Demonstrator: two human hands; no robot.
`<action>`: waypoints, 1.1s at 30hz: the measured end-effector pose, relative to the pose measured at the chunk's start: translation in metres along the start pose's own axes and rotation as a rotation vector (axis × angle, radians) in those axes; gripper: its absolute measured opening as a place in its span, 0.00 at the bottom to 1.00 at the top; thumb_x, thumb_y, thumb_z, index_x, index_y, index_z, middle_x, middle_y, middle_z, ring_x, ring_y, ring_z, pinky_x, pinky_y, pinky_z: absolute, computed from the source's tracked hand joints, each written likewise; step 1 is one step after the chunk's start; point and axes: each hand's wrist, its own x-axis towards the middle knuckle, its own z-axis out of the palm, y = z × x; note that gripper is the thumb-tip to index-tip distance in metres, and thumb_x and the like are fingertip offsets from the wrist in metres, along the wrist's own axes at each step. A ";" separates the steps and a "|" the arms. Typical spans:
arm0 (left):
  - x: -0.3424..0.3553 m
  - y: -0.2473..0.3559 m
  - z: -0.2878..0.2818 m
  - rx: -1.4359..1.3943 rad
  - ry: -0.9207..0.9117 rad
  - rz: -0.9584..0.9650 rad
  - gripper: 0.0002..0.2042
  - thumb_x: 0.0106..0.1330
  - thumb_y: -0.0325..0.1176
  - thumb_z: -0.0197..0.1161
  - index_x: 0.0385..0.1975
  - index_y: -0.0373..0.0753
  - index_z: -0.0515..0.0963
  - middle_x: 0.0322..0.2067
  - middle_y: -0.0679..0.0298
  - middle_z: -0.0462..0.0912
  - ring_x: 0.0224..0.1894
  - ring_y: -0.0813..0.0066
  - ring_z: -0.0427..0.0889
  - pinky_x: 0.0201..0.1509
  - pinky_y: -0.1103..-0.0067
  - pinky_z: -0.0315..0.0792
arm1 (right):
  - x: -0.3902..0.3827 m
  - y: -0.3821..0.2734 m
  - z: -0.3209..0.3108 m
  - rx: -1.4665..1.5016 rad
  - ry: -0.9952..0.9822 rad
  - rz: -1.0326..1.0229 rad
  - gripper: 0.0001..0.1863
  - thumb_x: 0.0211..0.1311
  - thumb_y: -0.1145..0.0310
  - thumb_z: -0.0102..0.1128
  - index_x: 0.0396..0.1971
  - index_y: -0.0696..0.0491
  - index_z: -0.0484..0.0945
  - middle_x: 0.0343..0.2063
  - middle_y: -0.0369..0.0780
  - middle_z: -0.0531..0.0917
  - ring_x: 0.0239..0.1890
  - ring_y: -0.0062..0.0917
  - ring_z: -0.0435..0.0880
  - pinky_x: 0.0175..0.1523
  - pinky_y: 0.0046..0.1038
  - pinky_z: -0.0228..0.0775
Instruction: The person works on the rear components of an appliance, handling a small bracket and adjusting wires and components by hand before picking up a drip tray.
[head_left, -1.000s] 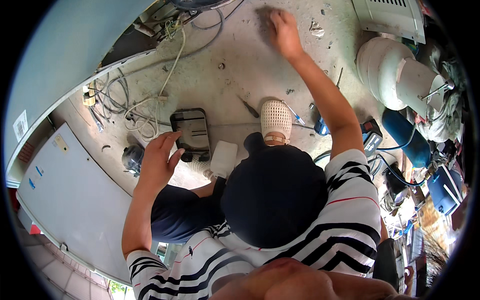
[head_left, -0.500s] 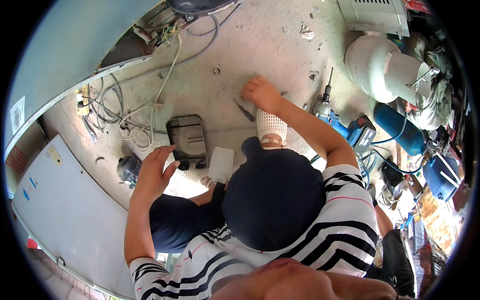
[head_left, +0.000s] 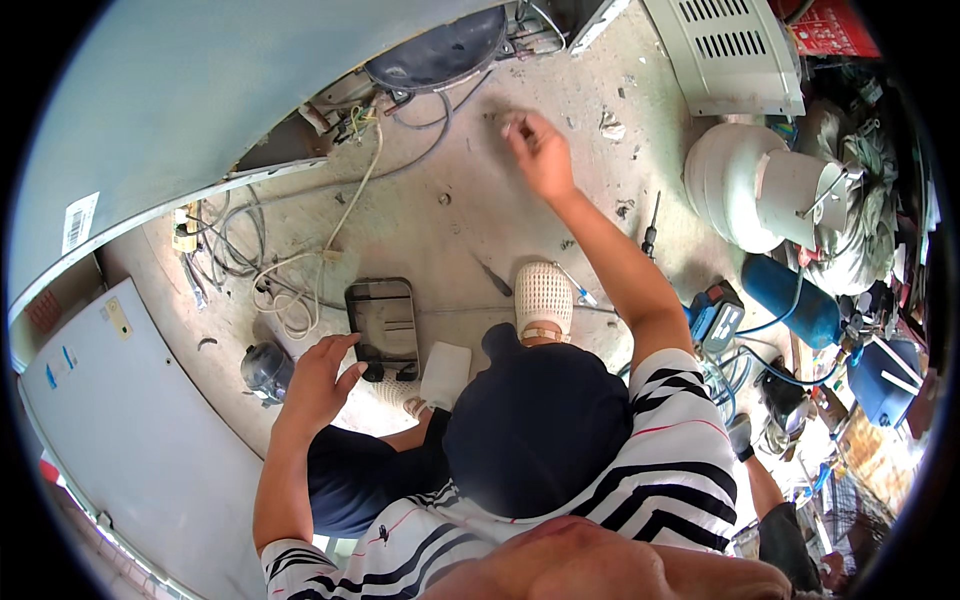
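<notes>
My right hand (head_left: 545, 160) reaches far forward above the concrete floor, its thumb and fingers pinched together. Something small may be between the fingertips, but blur hides what it is. My left hand (head_left: 318, 388) hovers beside a black rectangular plastic tray (head_left: 352, 310), fingers stretched and apart, holding nothing. A white rectangular container (head_left: 446, 373) sits just right of that tray. On the floor a dark-handled screwdriver (head_left: 495, 280) lies left of my beige shoe (head_left: 542, 297), and a slim pen-like tool (head_left: 578, 286) lies on its other side.
A large grey appliance (head_left: 200, 100) with a black rounded part (head_left: 440, 55) and loose cables (head_left: 225, 245) fills the far left. A white panel (head_left: 130, 400) leans at left. At right are a pale gas cylinder (head_left: 725, 190), a blue cylinder (head_left: 790, 290) and a cordless drill (head_left: 712, 318).
My right hand has moved forward, away from beside my shoe, toward the appliance. My left hand stays beside the black tray. The view has shifted, showing more of the appliance.
</notes>
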 end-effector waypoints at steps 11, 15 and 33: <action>0.000 0.002 0.000 -0.026 0.016 -0.048 0.20 0.64 0.33 0.63 0.54 0.35 0.74 0.49 0.50 0.79 0.50 0.48 0.77 0.55 0.66 0.72 | 0.118 0.074 0.028 -0.084 0.403 -0.044 0.05 0.54 0.72 0.66 0.32 0.51 0.86 0.31 0.47 0.84 0.31 0.41 0.82 0.39 0.36 0.73; -0.008 -0.001 0.004 -0.047 0.005 -0.074 0.20 0.64 0.33 0.64 0.54 0.34 0.74 0.48 0.49 0.79 0.50 0.48 0.78 0.54 0.66 0.72 | 0.116 0.041 0.027 -0.298 0.407 -0.254 0.04 0.51 0.71 0.69 0.28 0.48 0.87 0.32 0.41 0.84 0.40 0.40 0.79 0.47 0.36 0.71; -0.005 -0.001 0.006 -0.016 0.012 -0.048 0.20 0.64 0.35 0.63 0.54 0.34 0.74 0.48 0.49 0.79 0.50 0.48 0.77 0.55 0.66 0.72 | 0.127 0.059 0.033 -0.216 0.319 -0.139 0.09 0.45 0.78 0.70 0.29 0.56 0.84 0.35 0.42 0.86 0.41 0.34 0.84 0.50 0.32 0.75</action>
